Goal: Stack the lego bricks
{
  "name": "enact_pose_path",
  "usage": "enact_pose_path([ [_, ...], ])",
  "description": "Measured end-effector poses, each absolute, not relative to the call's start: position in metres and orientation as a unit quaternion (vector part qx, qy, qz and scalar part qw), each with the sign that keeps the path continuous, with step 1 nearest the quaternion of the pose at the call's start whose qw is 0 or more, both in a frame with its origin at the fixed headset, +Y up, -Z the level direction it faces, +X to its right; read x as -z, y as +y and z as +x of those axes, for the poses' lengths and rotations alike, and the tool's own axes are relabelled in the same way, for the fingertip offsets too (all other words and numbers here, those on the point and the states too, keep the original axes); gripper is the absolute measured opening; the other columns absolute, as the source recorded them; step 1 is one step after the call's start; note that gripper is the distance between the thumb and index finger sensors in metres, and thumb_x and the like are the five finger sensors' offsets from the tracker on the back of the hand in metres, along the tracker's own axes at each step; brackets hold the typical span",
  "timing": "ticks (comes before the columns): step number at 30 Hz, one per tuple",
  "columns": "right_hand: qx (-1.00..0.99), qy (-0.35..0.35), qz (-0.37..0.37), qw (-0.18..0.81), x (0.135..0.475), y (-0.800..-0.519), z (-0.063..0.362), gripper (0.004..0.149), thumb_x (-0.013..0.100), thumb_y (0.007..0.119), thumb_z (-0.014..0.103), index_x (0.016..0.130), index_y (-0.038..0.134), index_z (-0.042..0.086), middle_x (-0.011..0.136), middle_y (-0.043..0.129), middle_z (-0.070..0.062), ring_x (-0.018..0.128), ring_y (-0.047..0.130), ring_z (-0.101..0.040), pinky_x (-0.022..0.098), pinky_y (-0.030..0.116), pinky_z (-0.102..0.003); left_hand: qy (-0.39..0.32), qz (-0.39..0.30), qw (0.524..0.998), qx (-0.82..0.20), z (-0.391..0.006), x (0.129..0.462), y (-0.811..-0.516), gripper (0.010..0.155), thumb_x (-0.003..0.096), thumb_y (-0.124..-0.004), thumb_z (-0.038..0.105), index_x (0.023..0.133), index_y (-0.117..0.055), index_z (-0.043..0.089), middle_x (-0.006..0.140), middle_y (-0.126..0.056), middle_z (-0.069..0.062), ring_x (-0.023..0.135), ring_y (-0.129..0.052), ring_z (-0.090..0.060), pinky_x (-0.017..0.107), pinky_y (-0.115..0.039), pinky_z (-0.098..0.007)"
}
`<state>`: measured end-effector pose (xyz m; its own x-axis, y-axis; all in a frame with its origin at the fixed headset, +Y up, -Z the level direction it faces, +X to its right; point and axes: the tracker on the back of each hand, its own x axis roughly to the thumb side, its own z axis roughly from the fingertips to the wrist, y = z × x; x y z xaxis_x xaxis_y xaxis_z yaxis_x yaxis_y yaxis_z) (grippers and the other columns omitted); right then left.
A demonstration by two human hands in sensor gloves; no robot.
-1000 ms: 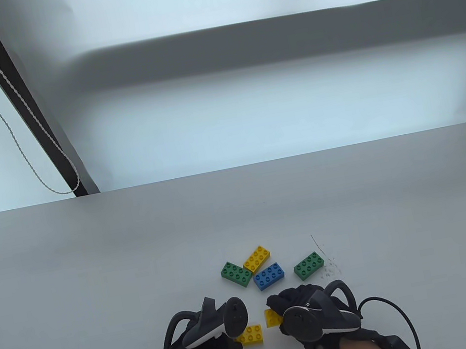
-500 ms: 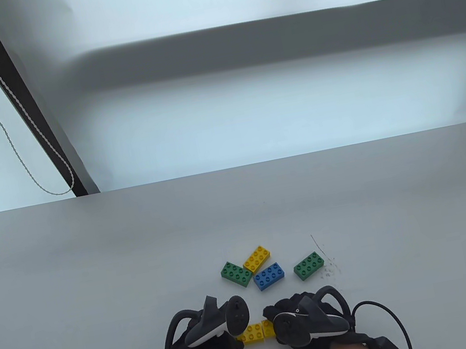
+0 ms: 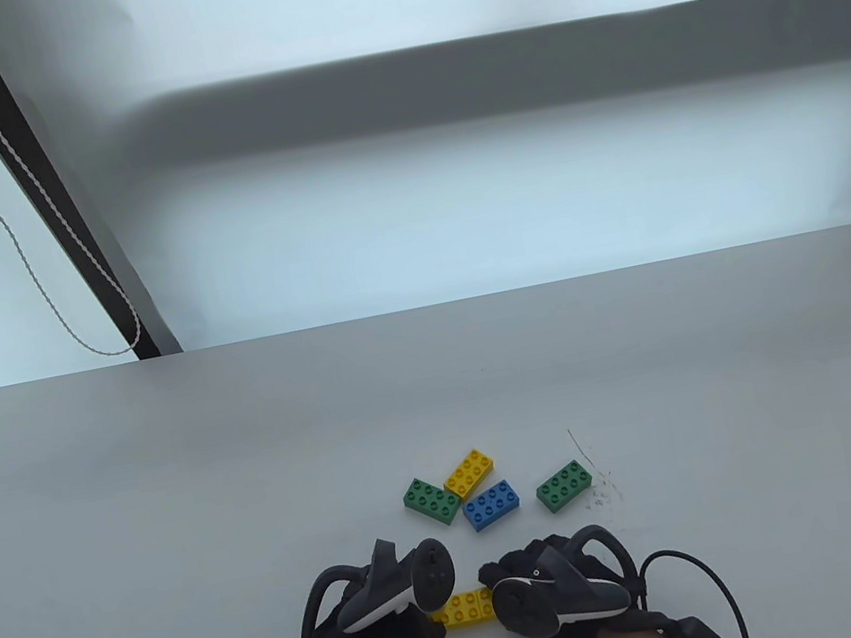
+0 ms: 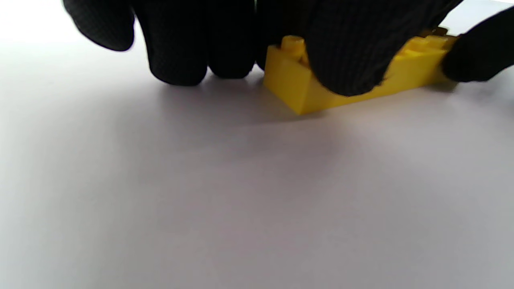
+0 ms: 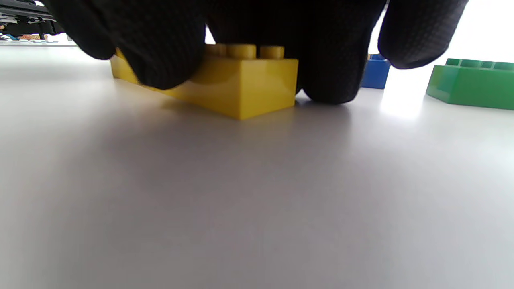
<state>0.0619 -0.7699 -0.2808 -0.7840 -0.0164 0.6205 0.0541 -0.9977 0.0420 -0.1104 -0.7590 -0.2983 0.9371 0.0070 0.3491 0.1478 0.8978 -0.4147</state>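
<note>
Yellow bricks (image 3: pixel 464 608) lie low on the grey table (image 3: pixel 178 502) between my two hands and read as one long yellow block. My left hand (image 3: pixel 426 623) holds its left end; in the left wrist view a gloved finger (image 4: pixel 345 60) presses over the yellow brick (image 4: pixel 297 92). My right hand (image 3: pixel 498 582) grips the right end; in the right wrist view my fingers (image 5: pixel 160 52) clasp the yellow brick (image 5: pixel 249 88), which rests on the table. The hands hide the seam between the bricks.
Just beyond my hands lie a green brick (image 3: pixel 431 501), a yellow brick (image 3: pixel 469 473), a blue brick (image 3: pixel 491 505) and another green brick (image 3: pixel 563 485), studs up. The blue brick (image 5: pixel 375 74) and a green brick (image 5: pixel 470 84) show in the right wrist view.
My right hand has carried its yellow brick left and down to the yellow brick at my left hand. The two now lie together. The left hand has barely moved.
</note>
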Motion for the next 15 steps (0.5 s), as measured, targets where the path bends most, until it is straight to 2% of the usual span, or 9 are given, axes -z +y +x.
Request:
enact_pose_path([
  [15,0.944,-0.042,-0.326,0.017,0.2818,-0.7691,0.0616,0.066,0.035,0.085,0.045,0.092,0.07,0.014,0.087,0.084,-0.011,0.074,0.091,-0.039,0.056,0.074,-0.061,-0.172,-0.226,0.958,0.036,-0.1105,0.2991,-0.7592,0.062,0.0369,-0.085,0.048,0.094,-0.069,0.029,0.101,-0.073,-0.004,0.09,-0.078,-0.031,0.068,-0.063,-0.06],
])
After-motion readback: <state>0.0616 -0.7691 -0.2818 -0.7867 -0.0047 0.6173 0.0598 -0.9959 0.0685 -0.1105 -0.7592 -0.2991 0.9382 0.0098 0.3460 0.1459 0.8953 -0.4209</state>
